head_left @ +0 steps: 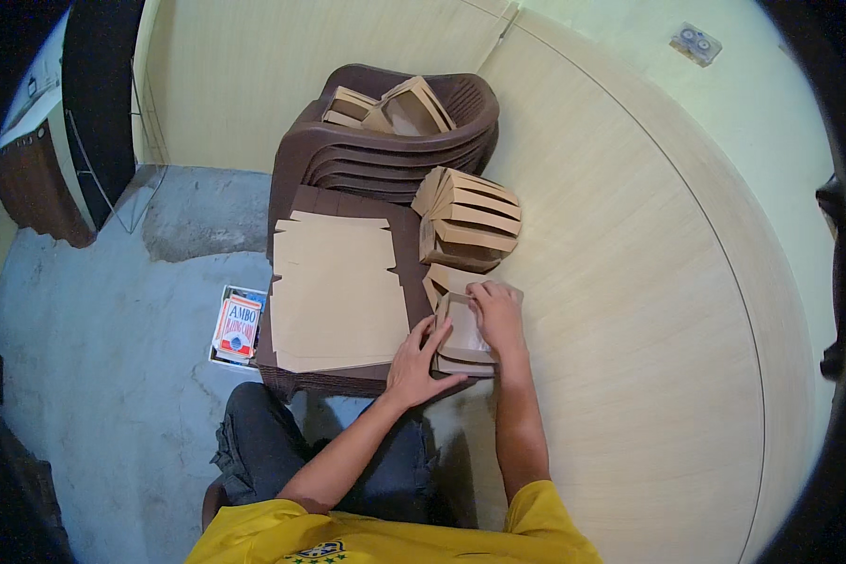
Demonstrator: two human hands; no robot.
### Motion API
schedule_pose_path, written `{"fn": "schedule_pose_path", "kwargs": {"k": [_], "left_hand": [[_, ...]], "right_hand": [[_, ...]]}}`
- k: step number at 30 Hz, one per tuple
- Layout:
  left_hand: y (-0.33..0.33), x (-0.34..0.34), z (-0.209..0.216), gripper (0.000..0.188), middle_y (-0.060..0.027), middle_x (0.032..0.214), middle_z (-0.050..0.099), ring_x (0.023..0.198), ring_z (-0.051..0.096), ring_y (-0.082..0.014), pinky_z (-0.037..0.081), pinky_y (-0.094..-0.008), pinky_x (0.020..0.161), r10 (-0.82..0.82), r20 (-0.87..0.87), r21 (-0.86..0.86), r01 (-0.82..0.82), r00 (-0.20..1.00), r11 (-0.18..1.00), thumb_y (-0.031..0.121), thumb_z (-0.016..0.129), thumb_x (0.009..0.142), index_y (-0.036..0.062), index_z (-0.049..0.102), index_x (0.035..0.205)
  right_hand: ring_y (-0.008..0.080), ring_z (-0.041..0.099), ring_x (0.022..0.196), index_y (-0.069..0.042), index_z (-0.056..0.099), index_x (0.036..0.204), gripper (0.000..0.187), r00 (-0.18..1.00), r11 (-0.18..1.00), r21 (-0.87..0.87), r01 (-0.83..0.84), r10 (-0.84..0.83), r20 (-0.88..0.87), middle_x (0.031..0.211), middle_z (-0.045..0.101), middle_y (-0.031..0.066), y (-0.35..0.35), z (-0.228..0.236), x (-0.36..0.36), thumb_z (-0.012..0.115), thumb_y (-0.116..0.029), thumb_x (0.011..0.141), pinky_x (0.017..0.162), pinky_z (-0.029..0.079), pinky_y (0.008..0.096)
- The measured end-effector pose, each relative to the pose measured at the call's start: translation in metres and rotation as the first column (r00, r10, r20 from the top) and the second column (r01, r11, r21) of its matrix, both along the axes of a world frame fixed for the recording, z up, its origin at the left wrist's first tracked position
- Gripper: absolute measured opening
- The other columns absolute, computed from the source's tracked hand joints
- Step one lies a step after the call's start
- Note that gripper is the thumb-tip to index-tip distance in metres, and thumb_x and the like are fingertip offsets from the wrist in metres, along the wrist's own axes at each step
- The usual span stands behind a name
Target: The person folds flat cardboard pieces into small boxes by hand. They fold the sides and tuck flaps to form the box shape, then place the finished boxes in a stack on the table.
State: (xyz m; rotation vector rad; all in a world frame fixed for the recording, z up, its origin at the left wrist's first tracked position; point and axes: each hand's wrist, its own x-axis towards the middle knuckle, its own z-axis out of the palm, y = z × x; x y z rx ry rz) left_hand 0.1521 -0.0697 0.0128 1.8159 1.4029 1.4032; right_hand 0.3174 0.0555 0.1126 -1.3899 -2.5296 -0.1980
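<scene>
The folded cardboard box (462, 331) is sitting at the right edge of the brown tabletop (334, 381), and I am clasping it with both hands: my left hand (417, 362) gripping its near side, my right hand (498, 315) pressing its top, beside the flat cardboard sheets (334, 291).

Tan kraft-paper boxes (468, 221) and flat tan cardboard sheets (338, 291) on dark brown plastic chairs (395, 150); pale wood-grain wall panels (630, 282); mottled grey floor (103, 357); yellow shirt (385, 540) (green trim).
</scene>
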Motion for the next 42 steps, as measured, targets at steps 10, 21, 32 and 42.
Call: {"fn": "schedule_pose_path", "kwargs": {"k": [10, 21, 32, 42], "left_hand": [[0.01, 0.007, -0.007, 0.11, -0.0237, 0.169, 0.036, 0.138, 0.055, -0.0469, 0.048, -0.0547, 0.114, 0.062, -0.005, -0.008, -0.062, 0.998, 0.998, 0.048, 0.094, 0.079, 0.0206, 0.037, 0.169], [0.01, 0.01, -0.015, 0.074, -0.0283, 0.167, 0.038, 0.14, 0.053, -0.049, 0.047, -0.0548, 0.115, 0.088, -0.08, -0.021, -0.09, 0.993, 0.996, 0.052, 0.09, 0.083, 0.0098, 0.059, 0.136], [0.006, 0.004, -0.008, 0.067, -0.0254, 0.166, 0.039, 0.137, 0.052, -0.0468, 0.048, -0.0549, 0.112, 0.096, -0.025, 0.099, -0.093, 0.995, 0.991, 0.038, 0.088, 0.084, 0.0084, 0.06, 0.137], [0.006, 0.005, -0.014, 0.081, -0.0272, 0.17, 0.034, 0.146, 0.046, -0.0482, 0.043, -0.0543, 0.12, 0.056, -0.092, 0.097, -0.047, 0.994, 0.994, 0.036, 0.083, 0.09, 0.005, 0.047, 0.156]], "right_hand": [[0.0384, 0.06, 0.131, -0.017, 0.067, 0.139, 0.041, 0.999, 0.98, -0.195, -0.045, 0.046, 0.002, 0.135, 0.067, 0.0166, -0.004, -0.006, 0.0, 0.07, -0.027, 0.099, 0.115, 0.042, 0.0533], [0.0442, 0.051, 0.145, -0.012, 0.06, 0.15, 0.059, 0.969, 0.995, -0.076, 0.064, -0.08, -0.232, 0.157, 0.054, 0.0219, -0.018, -0.028, 0.011, 0.077, -0.025, 0.095, 0.125, 0.037, 0.0509], [0.0421, 0.061, 0.132, -0.007, 0.074, 0.125, 0.031, 0.968, 0.974, -0.208, 0.086, -0.131, -0.213, 0.133, 0.069, 0.0225, -0.093, -0.058, 0.067, 0.061, -0.017, 0.099, 0.125, 0.033, 0.0627], [0.0438, 0.032, 0.159, -0.018, 0.054, 0.156, 0.06, 0.988, 0.985, -0.104, 0.136, -0.142, -0.055, 0.169, 0.04, 0.0194, -0.063, -0.049, 0.029, 0.068, -0.032, 0.1, 0.129, 0.018, 0.0711]]}}
